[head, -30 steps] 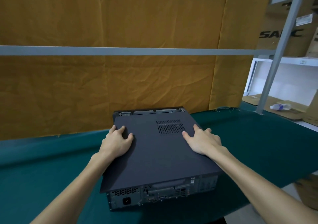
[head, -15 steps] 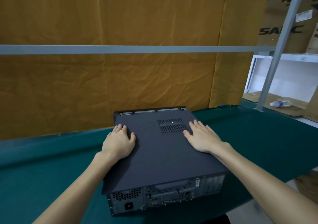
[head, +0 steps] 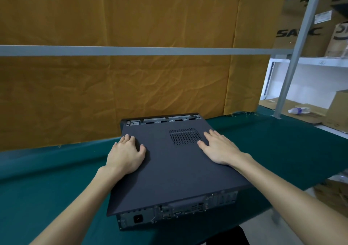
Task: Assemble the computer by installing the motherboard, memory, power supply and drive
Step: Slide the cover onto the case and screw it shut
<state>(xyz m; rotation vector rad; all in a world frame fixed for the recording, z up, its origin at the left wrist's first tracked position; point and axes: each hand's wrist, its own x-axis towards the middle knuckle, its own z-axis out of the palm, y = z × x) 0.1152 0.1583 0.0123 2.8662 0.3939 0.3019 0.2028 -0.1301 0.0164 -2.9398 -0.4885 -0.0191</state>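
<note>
**Both palms flat on the cover, case not yet closed**

I have the left hand [head: 125,155] and right hand [head: 218,147] spread flat on the cover [head: 175,171], fingers straight, gripping nothing. The cover lies on the case [head: 175,210], which sits on the green table [head: 37,178] in front of me, rear ports facing me.

I judge the cover a thin, stiff sheet of metal: light, a little slick under bare palms, likely to flex if pressed mid-panel. Pressing near its side edges should steer it better. The case looks heavy enough to stay put.

The cover is matte dark grey with a mesh vent [head: 185,136] beside my right hand. It overhangs the rear, and at the far end a strip of bare metal frame [head: 162,120] shows, so it appears unseated.
</note>
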